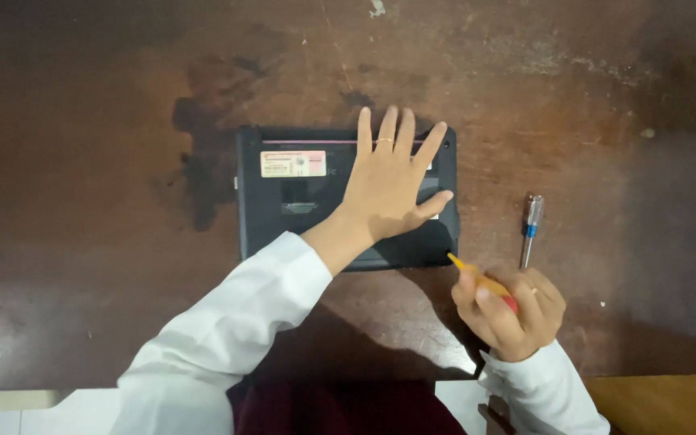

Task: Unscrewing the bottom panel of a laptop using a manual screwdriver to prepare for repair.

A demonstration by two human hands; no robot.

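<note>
Worn brown table (122, 306), stained; L hand (388, 189) flat on laptop (283, 201).

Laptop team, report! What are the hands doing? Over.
Left hand flat on laptop. Right hand grips yellow tool at its corner. Screwdriver lies beside.

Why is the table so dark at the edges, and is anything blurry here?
Head view: light falls mid-table, corners fading dark; the arms cast soft shadows near the right hand; the left hand and black laptop look sharp, with no strong glare.
</note>
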